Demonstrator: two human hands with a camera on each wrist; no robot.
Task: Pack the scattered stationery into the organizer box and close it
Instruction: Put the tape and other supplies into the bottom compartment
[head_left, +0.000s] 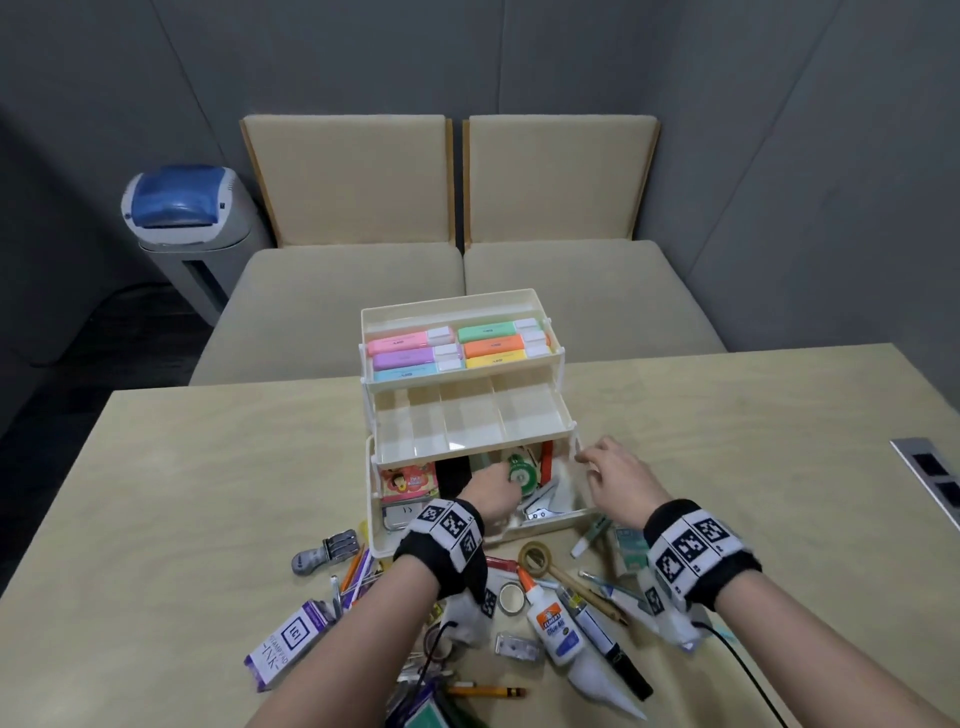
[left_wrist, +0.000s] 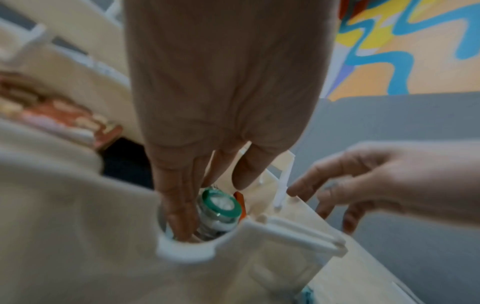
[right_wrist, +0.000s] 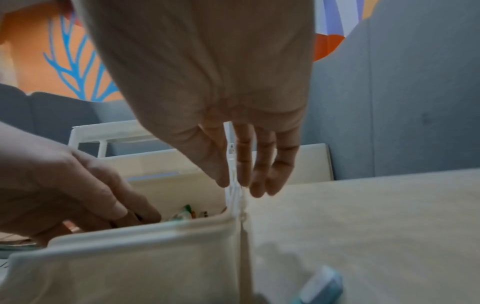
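reaching into the bottom compartment of the cream organizer box (head_left: 441, 540), my left hand (head_left: 491, 491) has its fingers around a green tape dispenser (head_left: 517, 470), which sits low inside the box next to an orange strip. the left wrist view shows the fingers (left_wrist: 179, 207) pressed along the dispenser's side, so i count it as grasped. my right hand (head_left: 615, 480) hovers over the box's right wall with fingers loosely spread, holding nothing; whether they touch the white hinge arm (right_wrist: 235, 191) i cannot tell. the two upper trays are swung open, the top one full of pastel highlighters (head_left: 457, 343), the middle tray (head_left: 467, 421) bare. on the table (head_left: 208, 493) in front of the box lie a glue bottle (head_left: 553, 621), tape rolls (head_left: 535, 558), a pencil (head_left: 488, 691) and a stamp pad box (head_left: 288, 642).
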